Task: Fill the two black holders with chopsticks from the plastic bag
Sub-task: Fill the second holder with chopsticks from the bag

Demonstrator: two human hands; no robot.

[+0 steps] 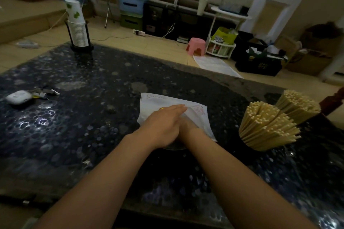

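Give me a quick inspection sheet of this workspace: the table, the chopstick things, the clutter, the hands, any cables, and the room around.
Surface: dark glossy speckled table, with glare spots.
Job's things: flat white plastic bag at table centre; two bundles of pale wooden chopsticks fanning out on the right, their black holders barely visible beneath.
Clutter: small white earbud case with keys beside it, far left; stack of white paper cups in a black stand, far corner.
Hands: left hand flat on the bag; right hand mostly hidden under it, grip unclear.
Cables: white power strip and cords on the floor.
Surroundings: pink plastic stool, storage bins, boxes, bags.
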